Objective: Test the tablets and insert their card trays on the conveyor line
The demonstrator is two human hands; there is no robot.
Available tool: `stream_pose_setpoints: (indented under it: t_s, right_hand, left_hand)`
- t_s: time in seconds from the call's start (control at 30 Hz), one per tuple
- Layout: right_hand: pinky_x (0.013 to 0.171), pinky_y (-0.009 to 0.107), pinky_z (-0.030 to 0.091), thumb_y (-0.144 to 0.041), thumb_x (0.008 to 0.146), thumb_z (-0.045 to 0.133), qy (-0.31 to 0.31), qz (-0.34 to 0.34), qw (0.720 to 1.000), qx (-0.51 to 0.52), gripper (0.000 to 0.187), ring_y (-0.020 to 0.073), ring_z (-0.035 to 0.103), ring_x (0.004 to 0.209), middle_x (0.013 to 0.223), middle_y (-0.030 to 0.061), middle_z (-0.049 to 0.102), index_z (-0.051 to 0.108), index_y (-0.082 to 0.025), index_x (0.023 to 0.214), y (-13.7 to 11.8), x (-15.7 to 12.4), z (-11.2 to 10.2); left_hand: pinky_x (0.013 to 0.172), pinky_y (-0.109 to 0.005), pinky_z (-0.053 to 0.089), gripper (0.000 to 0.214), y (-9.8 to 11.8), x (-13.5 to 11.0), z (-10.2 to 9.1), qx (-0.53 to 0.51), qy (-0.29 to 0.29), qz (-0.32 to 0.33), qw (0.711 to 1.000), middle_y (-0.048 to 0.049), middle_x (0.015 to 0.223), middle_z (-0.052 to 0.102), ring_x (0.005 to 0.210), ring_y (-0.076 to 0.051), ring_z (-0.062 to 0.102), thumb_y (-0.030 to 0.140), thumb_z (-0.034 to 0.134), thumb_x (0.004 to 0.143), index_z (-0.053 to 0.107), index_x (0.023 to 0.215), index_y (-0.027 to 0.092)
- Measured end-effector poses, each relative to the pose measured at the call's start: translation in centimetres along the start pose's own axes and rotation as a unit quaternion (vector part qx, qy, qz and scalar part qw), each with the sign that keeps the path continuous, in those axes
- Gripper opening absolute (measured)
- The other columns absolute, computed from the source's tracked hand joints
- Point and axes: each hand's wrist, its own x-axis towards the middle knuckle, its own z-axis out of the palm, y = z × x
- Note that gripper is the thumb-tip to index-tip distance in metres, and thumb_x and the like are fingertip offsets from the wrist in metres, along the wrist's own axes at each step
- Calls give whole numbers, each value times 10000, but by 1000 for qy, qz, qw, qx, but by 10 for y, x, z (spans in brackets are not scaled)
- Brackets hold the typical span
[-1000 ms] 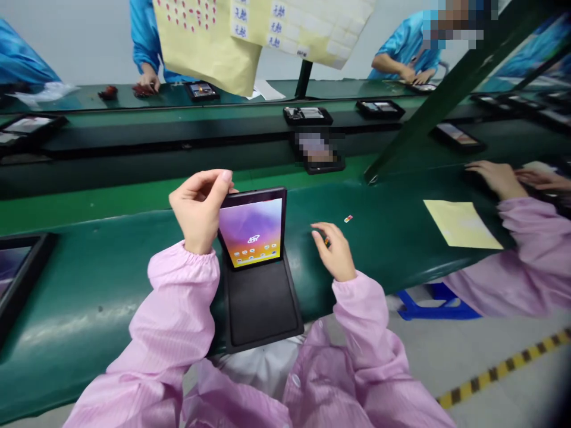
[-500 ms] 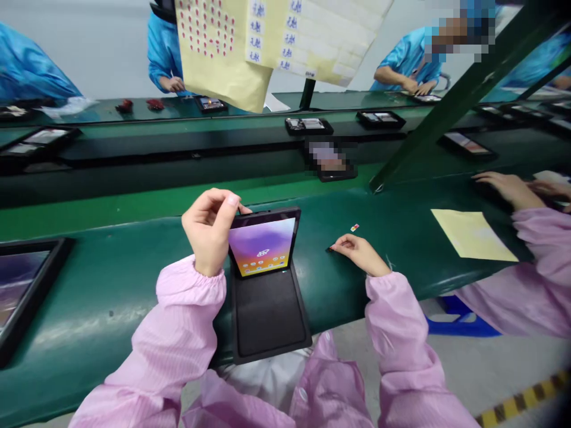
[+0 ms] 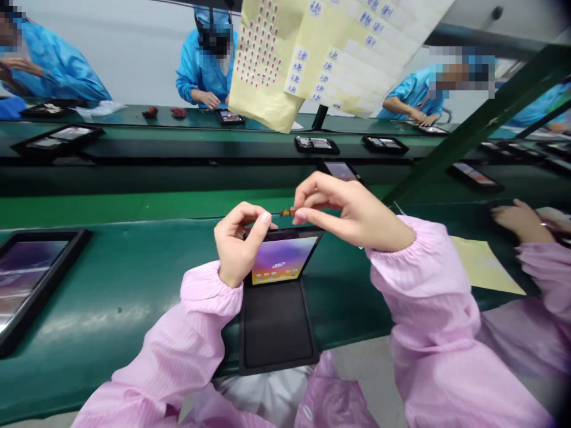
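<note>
**Tiny part pinched just above a propped-up folding screen**

In the head view, the person's right hand [image 3: 352, 208] is closed in a tight pinch on a tiny red-and-gold component [image 3: 286, 212], holding it in the air just above a black folding device [image 3: 281, 264]. The device's lit upper half stands tilted up, showing a purple-and-orange wallpaper. The left hand [image 3: 238, 244] grasps that upper half near its top left corner, though the exact contact is partly hidden. The flat lower half lies along the near edge of a green workbench [image 3: 125, 285], about midway along it.

The component is the likeliest trouble. If the pinch loosens, it could drop onto the screen or bounce off the bench edge to the floor, and anything so small would be hard to find. A slip could also scratch the screen. If the left hand lets go or presses too hard, the tilted half could shift or the device could slide towards the edge.

A black-framed tablet [image 3: 31, 279] lies near the bench's left edge, and a pale yellow paper sheet [image 3: 484, 264] lies to the right, beside a co-worker's hand [image 3: 521, 220] in a pink sleeve. Workers in blue smocks [image 3: 205, 62] sit across the line.
</note>
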Motion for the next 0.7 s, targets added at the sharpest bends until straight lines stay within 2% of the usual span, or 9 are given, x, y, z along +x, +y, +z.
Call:
stream_pose_setpoints:
  t_s: [0.1,0.17,0.27,0.47,0.7]
  right_hand:
    - [653,212,517,-325,903,550,-60,-30,996,-64,137,113,701,748,773,-61,708,555,-212,980,0,11,0]
    - [619,191,494,-264,891,556,-91,-45,990,-94,61,100,690,707,762,-61,710,567,-205,905,-4,16,-1]
    - [623,190,485,-191,865,558,-132,-47,981,-131,44,90,672,671,772,-37,712,586,-185,832,-15,21,-3]
    - [595,197,443,-167,830,566,-168,-41,966,-194,53,87,638,613,697,-41,682,597,-181,790,-28,32,-2]
    - [510,209,340,-172,808,583,-182,-30,949,-254,101,67,515,488,573,-62,613,608,-182,711,-33,41,1]
  left_hand:
    - [578,-230,512,157,0,-1,0,-19,2,10,1000,17,699,584,600,-112,645,292,658,841,608,745,179]
    - [580,-219,500,129,0,-2,0,-22,8,22,999,17,704,585,605,-101,635,258,654,845,618,752,177]
    - [578,-209,479,104,-2,-2,0,-20,17,46,999,19,698,589,601,-88,609,232,659,840,628,761,171]
    - [577,-207,464,100,-2,-2,-1,-15,23,60,998,18,694,591,602,-83,586,218,657,838,627,758,167]
    - [573,-211,452,96,-3,-2,-1,-17,24,61,998,13,700,592,609,-87,582,217,661,834,628,762,164]
